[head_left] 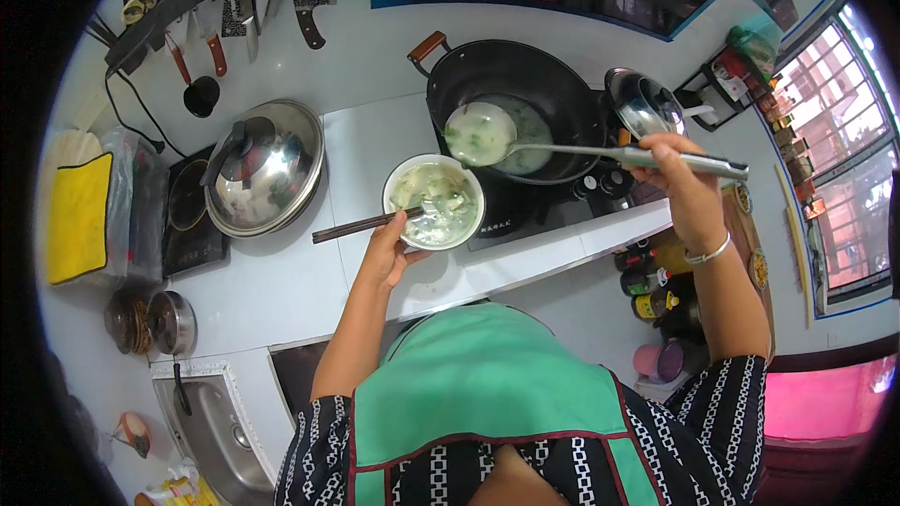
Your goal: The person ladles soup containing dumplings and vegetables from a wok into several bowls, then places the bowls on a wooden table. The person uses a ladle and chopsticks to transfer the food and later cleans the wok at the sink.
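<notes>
My left hand [382,258] grips a white bowl [480,215] by its near left side. Pale soup with green bits fills much of the bowl. A pair of dark chopsticks [347,229] is pinned under my left thumb, their tips reaching over the bowl. In my right hand [682,189] is the handle of a metal ladle [581,149], closed in my fingers. The ladle's cup holds soup with greens, level above the near left rim of a black wok [562,84], just beyond the bowl. More cloudy soup [530,136] lies in the wok's bottom.
The wok stands on a black cooktop [525,220]. A domed steel lid [272,169] covers a pan at left; a smaller lidded pot [647,103] stands right of the wok. Knives [309,26] hang on the back wall. A sink [211,422] is at lower left, bottles [653,305] below the counter.
</notes>
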Tool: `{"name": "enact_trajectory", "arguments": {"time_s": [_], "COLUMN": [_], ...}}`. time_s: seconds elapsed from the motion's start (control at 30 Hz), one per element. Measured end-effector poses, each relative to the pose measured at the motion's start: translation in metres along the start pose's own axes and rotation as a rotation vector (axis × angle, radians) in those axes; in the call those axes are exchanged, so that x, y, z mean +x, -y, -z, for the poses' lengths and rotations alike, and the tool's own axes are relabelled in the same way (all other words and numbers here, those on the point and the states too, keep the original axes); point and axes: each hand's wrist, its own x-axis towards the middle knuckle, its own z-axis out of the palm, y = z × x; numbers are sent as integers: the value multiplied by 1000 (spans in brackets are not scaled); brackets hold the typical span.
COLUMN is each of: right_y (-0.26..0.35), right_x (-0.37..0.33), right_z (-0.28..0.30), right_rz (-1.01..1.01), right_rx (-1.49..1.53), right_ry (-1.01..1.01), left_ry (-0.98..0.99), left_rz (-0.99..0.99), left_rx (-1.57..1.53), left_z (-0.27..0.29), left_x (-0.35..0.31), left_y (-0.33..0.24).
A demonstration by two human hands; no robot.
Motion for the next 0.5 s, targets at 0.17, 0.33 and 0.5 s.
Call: {"name": "enact_trajectory", "arguments": {"time_s": [0.17,0.33,0.5], "right_y": [2,-3,-14], "right_x": [-29,-50,-46], "right_z": [-23,-29,-20], "right_rz": [614,942,779], "right_rx": [-578,-799,-610], "right_ry": [243,549,411], "left_ry": [-4,-23,-40], "left_rz": [4,-2,-21], "left_rx": [21,25,17], "left_z": [2,-5,-1], "left_x": [-4,-11,-11], "left_y": [-4,-12,-13]}}
